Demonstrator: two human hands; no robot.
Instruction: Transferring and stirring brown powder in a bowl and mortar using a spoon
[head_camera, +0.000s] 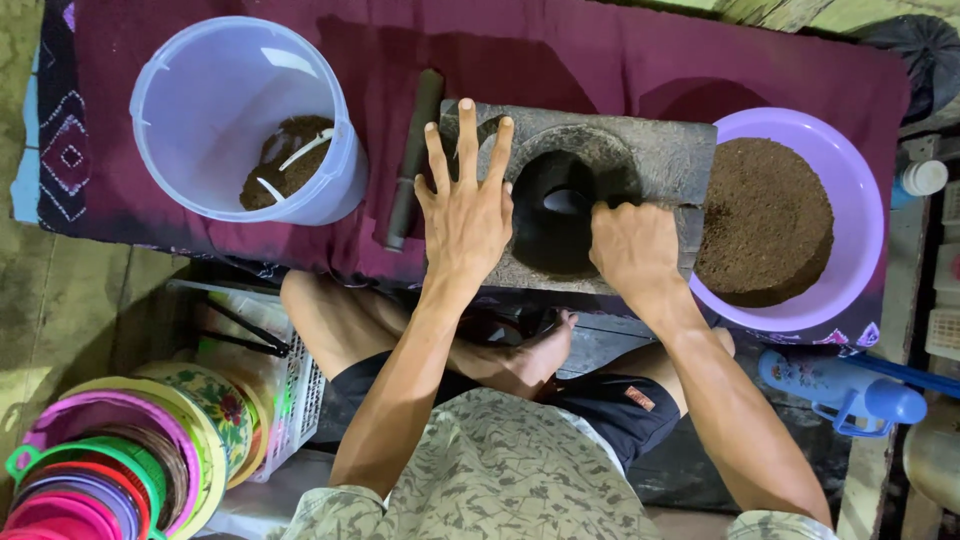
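Seated cross-legged at a low bench draped in maroon cloth (620, 55), viewed from above. Left hand (467, 205) spread flat, fingers open and splayed, palm pressing on the stone block (660, 160), just left of its round dark hollow (555, 215). Right hand (632, 248) closed in a fist at the hollow's right rim, gripping a small tool whose pale rounded end (567, 201) shows inside the hollow; rest of tool hidden by the fingers, so kind unclear. Both hands near each other, hollow between them. Just left of left hand, a dark rod (412, 160) lying on the cloth, not touching the fingers. Further left, 1 clear plastic tub (175, 150) w/ brown powder and 2 pale sticks at its bottom. Right of right hand, 1 purple basin (860, 230) heaped w/ brown powder (765, 220), touching the block's right end. Below left forearm, stacked coloured sieves (90, 470) on the floor.
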